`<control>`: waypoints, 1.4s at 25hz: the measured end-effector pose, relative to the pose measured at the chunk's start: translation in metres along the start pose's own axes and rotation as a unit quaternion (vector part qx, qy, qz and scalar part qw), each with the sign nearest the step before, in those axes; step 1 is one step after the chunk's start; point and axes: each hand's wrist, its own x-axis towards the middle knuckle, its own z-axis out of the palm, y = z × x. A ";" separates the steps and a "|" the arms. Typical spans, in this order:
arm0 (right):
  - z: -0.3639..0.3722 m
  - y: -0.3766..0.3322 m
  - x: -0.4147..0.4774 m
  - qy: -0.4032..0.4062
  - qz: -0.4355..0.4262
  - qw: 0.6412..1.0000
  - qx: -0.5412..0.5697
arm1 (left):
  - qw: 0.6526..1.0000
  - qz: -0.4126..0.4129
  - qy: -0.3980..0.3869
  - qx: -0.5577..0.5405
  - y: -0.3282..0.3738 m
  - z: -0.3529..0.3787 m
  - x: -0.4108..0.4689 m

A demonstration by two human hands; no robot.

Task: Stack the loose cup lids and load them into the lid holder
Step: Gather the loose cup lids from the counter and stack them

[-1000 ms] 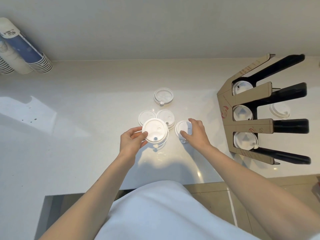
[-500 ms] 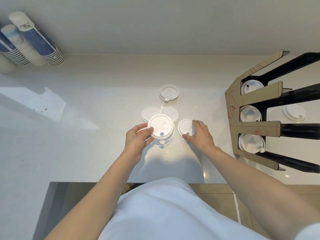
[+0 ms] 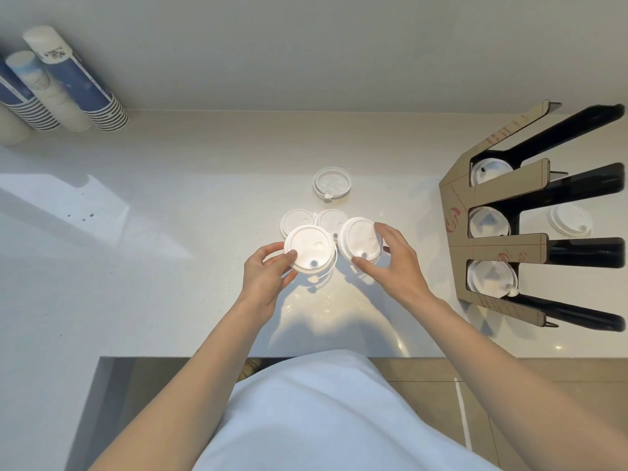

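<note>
My left hand (image 3: 266, 278) grips a small stack of white cup lids (image 3: 310, 248) by its left rim, just above the counter. My right hand (image 3: 396, 265) holds another white lid (image 3: 359, 239), lifted and tilted, right beside that stack. Two more white lids (image 3: 296, 219) (image 3: 331, 219) lie flat on the counter behind them. A clear lid (image 3: 332, 182) lies upside down farther back. The cardboard and black lid holder (image 3: 509, 248) stands at the right, with white lids showing in its three slots.
Sleeves of blue and white paper cups (image 3: 73, 86) lie at the far left against the wall. One white lid (image 3: 570, 220) lies behind the holder's black rails. The counter's front edge (image 3: 339, 356) runs close to my body.
My right hand has picked the small lid up off the counter and tilted it toward the stack. My left hand still holds its stack in about the same place.
</note>
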 end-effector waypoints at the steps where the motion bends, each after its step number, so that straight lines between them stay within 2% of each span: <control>1: -0.001 -0.008 -0.002 -0.003 -0.012 1.000 0.011 | 1.000 0.001 -0.001 0.000 0.000 -0.001 -0.001; 6: 0.000 -0.045 -0.012 -0.050 -0.076 0.995 0.047 | 1.000 0.007 -0.015 -0.011 0.004 -0.006 -0.006; 11: 0.007 -0.070 -0.015 -0.066 -0.098 0.990 0.079 | 0.999 0.018 -0.045 -0.020 0.012 -0.012 -0.014; 18: 0.018 -0.082 -0.025 -0.055 -0.080 0.986 0.135 | 0.997 0.025 -0.073 -0.017 0.016 -0.018 -0.026; 26: 0.022 -0.087 -0.035 -0.034 -0.069 0.983 0.167 | 0.996 0.035 -0.077 -0.022 0.014 -0.020 -0.033; 31: 0.023 -0.090 -0.039 -0.030 -0.071 0.983 0.169 | 0.995 0.074 -0.064 0.007 0.014 -0.019 -0.037; 35: 0.026 -0.091 -0.038 0.002 -0.043 0.974 0.222 | 0.995 0.082 -0.058 0.020 0.014 -0.018 -0.039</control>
